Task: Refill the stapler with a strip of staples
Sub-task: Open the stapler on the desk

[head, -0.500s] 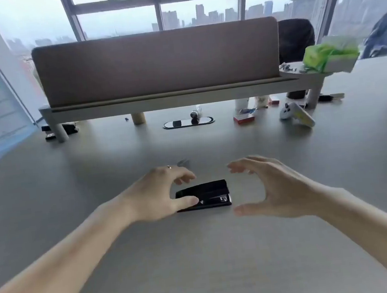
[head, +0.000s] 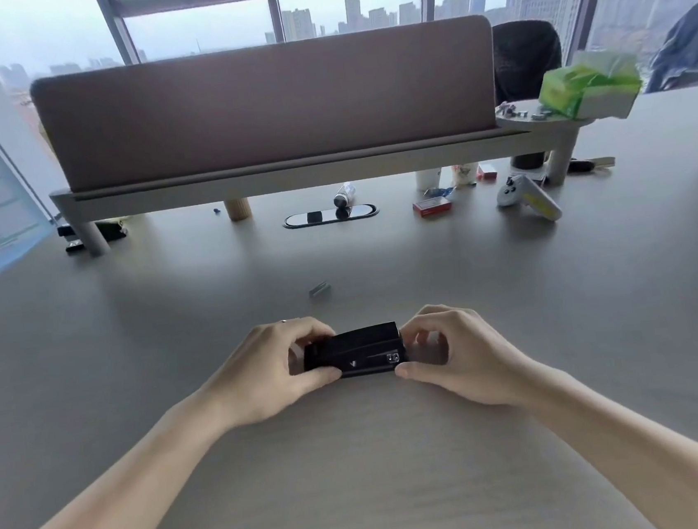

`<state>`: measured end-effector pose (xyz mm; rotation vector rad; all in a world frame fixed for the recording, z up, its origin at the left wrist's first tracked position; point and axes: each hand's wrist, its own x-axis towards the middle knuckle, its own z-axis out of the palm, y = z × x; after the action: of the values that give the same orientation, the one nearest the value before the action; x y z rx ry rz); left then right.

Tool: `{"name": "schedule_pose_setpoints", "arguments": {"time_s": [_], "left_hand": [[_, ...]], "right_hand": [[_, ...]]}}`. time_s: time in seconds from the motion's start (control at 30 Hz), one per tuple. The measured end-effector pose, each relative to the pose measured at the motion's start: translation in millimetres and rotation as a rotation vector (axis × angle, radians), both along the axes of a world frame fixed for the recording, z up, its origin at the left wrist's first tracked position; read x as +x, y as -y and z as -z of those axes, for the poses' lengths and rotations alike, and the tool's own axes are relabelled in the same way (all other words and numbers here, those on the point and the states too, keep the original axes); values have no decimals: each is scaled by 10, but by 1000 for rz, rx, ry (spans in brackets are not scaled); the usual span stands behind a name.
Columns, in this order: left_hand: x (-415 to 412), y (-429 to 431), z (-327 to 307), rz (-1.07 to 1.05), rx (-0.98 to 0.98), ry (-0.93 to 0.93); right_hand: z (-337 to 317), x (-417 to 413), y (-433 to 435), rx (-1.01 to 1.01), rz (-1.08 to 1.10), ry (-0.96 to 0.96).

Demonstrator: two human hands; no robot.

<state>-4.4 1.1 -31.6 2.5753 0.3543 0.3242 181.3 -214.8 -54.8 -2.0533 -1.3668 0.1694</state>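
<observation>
1. While the black stapler (head: 354, 353) lies flat on the grey table (head: 361, 478), the left hand (head: 264, 372) grips its left end, thumb pressed along the near edge and fingers curled over the top; a ring shows on one finger.
2. Gripping the stapler's right end, the right hand (head: 460, 356) sets its thumb at the near right corner and bends its fingers against the far side of that end.
3. Between the two hands the stapler's lid looks closed or nearly so; whether it is latched cannot be told.
4. Beyond the stapler, a little toward the window and apart from both hands, a short strip of staples (head: 320, 289) lies loose on the table.
5. Farther beyond the stapler, an oval black cable port (head: 330, 215) is set into the tabletop, with a small bottle (head: 343, 195) lying just behind it.
6. Right of that line from the stapler, a red box (head: 431, 206) rests on the table, and farther right a grey and yellow game controller (head: 527, 198) leans tilted.
7. Behind all this, far from the stapler, a brown desk divider (head: 266, 105) stands on a raised shelf, and a green tissue pack (head: 589, 86) sits at the shelf's right end.
8. Far left of the stapler, under the shelf's left leg, a dark object sits, too small to identify.
</observation>
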Motion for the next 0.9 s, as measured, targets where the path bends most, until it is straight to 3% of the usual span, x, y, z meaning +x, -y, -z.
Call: {"name": "schedule_pose_setpoints", "arguments": {"time_s": [0.37, 0.67, 0.9], "left_hand": [[491, 419, -156, 92, 60, 95], [125, 72, -382, 45, -291, 314], [-414, -374, -282, -25, -458, 394]], "right_hand": [[30, 27, -47, 58, 18, -42], [38, 24, -35, 81, 24, -41], [37, 16, -35, 81, 26, -39]]}}
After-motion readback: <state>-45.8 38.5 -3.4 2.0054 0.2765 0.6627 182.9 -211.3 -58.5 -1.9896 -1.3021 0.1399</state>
